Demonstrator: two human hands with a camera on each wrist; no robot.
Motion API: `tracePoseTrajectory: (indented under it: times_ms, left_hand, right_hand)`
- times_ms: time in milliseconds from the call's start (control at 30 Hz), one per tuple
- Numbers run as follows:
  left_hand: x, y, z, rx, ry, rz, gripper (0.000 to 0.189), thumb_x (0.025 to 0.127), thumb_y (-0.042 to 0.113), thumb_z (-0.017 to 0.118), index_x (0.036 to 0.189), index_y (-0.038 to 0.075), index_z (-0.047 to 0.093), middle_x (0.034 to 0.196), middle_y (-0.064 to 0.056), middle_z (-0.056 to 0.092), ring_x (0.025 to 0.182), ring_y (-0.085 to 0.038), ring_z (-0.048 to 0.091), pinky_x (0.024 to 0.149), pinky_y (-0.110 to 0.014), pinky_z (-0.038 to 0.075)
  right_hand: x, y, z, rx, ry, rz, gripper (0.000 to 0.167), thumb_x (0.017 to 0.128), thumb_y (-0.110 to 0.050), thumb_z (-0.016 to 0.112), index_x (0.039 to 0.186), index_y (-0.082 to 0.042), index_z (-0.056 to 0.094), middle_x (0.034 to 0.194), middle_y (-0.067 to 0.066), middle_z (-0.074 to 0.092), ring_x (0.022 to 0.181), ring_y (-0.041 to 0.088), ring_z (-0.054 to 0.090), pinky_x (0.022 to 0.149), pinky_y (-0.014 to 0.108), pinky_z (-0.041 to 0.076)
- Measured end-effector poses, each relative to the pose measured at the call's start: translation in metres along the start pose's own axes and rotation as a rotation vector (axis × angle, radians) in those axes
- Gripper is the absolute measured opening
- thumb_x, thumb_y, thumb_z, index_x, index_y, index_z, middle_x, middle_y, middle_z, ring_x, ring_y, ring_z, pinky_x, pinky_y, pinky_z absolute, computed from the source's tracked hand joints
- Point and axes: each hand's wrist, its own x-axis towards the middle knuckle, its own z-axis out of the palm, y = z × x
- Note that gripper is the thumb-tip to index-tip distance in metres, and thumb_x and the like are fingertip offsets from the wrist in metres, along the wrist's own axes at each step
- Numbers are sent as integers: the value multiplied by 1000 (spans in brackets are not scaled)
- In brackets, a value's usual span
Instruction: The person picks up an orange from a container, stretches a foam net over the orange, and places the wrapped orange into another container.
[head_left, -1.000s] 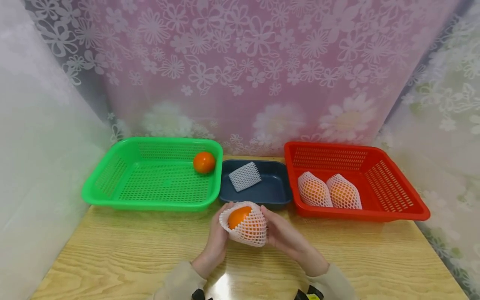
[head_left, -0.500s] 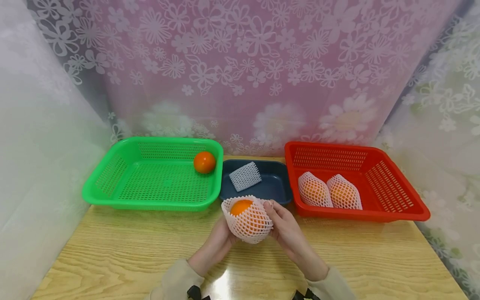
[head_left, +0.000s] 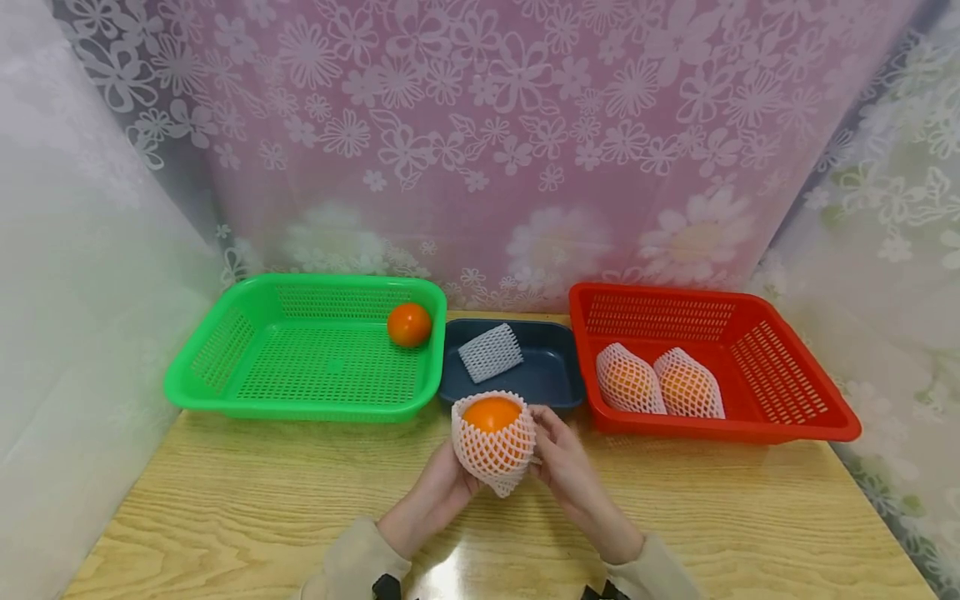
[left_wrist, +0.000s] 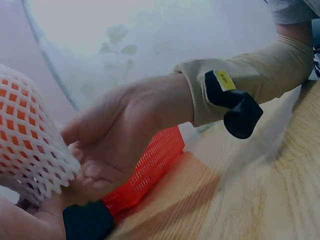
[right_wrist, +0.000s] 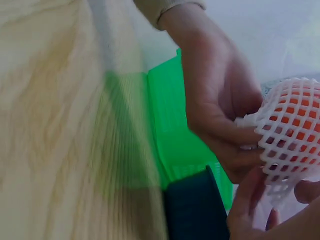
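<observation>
Between my hands, in front of the dark blue tray, is an orange point(head_left: 491, 414) inside a white foam fruit net point(head_left: 495, 454). The net's jagged mouth faces up and away, leaving the fruit's top bare; its gathered end points down towards me. My left hand point(head_left: 442, 487) holds the netted orange from the left and below, fingers partly hidden behind it. On the other side, my right hand point(head_left: 564, 467) pinches the net near its rim with curled fingers. In the left wrist view the right hand point(left_wrist: 117, 132) shows its thumb close against the mesh point(left_wrist: 30, 135).
A green basket point(head_left: 300, 408) at the left holds one bare orange point(head_left: 408, 324). The dark blue tray point(head_left: 551, 367) in the middle bears a flat foam net point(head_left: 491, 353). In the red basket point(head_left: 780, 367) lie two netted oranges point(head_left: 628, 381). A floral curtain point(head_left: 480, 167) hangs behind.
The netted orange has turned so that the net's mouth, earlier facing left, now faces up and away. My left hand has slid lower beneath it, and my right fingers have shifted along the right side.
</observation>
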Motion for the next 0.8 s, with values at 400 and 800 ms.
tracePoseTrajectory:
  times_ms: [400, 800]
  left_hand:
    - [1, 6, 5, 46, -22, -15, 61, 111, 44, 33, 154, 2, 32, 121, -2, 58, 101, -7, 61, 81, -19, 54]
    - [2, 28, 8, 657, -62, 326, 50, 111, 34, 39, 153, 7, 38, 151, -13, 46, 135, -27, 47, 113, -48, 39]
  right_hand:
    - [-3, -10, -9, -339, -198, -333, 82, 92, -32, 75, 158, -17, 28, 158, 9, 34, 144, 34, 35, 116, 56, 32]
    - [-2, -18, -15, -347, -150, -173, 74, 94, -32, 71, 154, -14, 30, 143, 15, 46, 125, 32, 49, 107, 48, 46]
